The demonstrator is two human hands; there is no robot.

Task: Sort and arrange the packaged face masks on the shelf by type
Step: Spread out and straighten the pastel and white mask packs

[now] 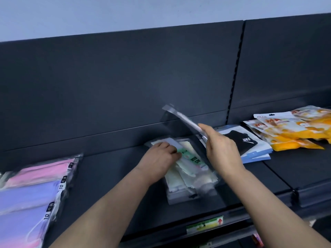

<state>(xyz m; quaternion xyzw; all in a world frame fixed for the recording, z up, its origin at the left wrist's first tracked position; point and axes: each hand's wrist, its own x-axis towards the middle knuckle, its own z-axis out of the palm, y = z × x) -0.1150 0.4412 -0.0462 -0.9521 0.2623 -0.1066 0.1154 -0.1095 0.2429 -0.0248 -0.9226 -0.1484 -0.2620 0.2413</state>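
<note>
my right hand [222, 149] pinches a clear pack [184, 119] by its lower edge, tilted up just above the white pack [186, 176] on the shelf [107, 185]. my left hand [159, 156] grips that one, fingers curled. i judge both light, floppy, slick: best held at an edge seam.

Dark grey shelf [107, 176], matching back panel [125, 77], slotted upright [235, 68]; pale wall [143, 11] above; green edge label [204, 225]

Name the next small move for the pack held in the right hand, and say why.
Probably lower the clear pack from the right hand flat onto the white-mask pile: it hangs tilted above it, and the left hand holds that pile.
</note>
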